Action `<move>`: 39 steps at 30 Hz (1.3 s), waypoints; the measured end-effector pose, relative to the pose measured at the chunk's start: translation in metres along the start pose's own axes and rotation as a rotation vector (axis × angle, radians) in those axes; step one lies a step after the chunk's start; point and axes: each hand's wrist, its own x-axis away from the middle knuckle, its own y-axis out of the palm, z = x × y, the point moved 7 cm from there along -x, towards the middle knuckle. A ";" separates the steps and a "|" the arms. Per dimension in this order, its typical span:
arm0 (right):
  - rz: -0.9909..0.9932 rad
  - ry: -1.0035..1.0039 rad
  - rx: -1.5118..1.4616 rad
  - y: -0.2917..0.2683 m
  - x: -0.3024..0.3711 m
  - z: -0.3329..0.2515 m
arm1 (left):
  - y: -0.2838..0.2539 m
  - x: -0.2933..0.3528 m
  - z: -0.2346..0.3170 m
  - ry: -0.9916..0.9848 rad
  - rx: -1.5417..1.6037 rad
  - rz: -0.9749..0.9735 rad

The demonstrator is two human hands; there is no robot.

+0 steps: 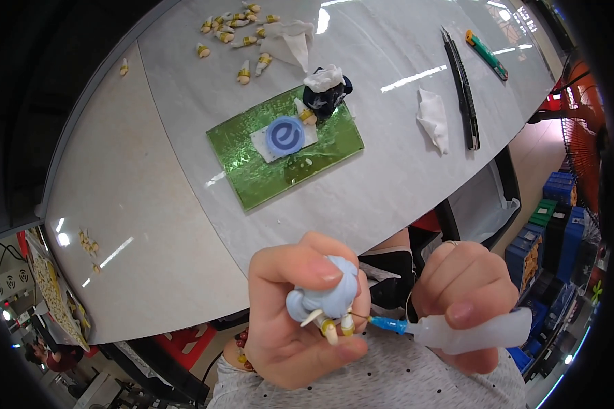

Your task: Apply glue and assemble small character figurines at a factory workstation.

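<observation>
My left hand (271, 307) is closed around a small figurine part (329, 293) with light blue hair. Two small pale arm pieces with gold bands (329, 330) stick out below the hair, between my fingers. In my right hand (465, 290) I grip a white squeeze bottle (494, 332), held on its side. Its blue needle tip (389, 324) points left, with the thin end at the banded arm piece nearest my right hand. Whether the needle touches that piece is too small to tell. Both hands are above my lap, off the table's near edge.
On the table (164, 252) lies a green mat (252, 187) with a round blue piece (284, 136) and a dark figure part (326, 99). Several banded arm pieces (244, 71) lie beyond, by a white tissue (290, 44). To the right are another tissue (432, 121), black tweezers (465, 102) and a green cutter knife (486, 54).
</observation>
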 end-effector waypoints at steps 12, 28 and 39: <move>0.372 -0.141 0.055 -0.066 -0.014 0.004 | -0.003 -0.002 -0.007 -0.319 0.456 -0.004; 0.195 -0.066 1.186 -0.110 -0.081 0.019 | 0.001 0.002 0.002 -0.216 0.199 -0.010; -0.171 0.234 -0.155 -0.077 -0.066 0.017 | 0.004 0.006 0.001 -0.028 -0.058 -0.148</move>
